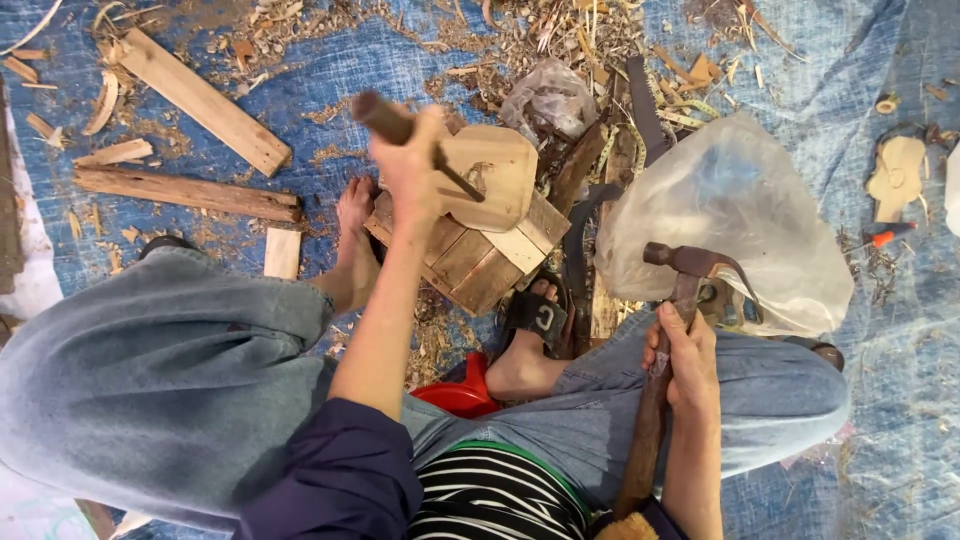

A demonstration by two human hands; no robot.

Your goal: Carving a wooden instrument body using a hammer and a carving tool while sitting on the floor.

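Note:
My left hand grips a chisel with a brown wooden handle; its metal blade slants down onto a flat, rounded wooden piece. That piece rests on a block of joined wood planks between my bare feet. My right hand holds the long wooden handle of a claw hammer, raised to the right of the block, its rusty head above my right knee. I sit low in blue jeans over a red stool.
Wood offcuts and shavings litter the blue tarp at upper left. A large clear plastic bag lies to the right of the block. A carved wooden piece and a small orange-handled tool lie far right.

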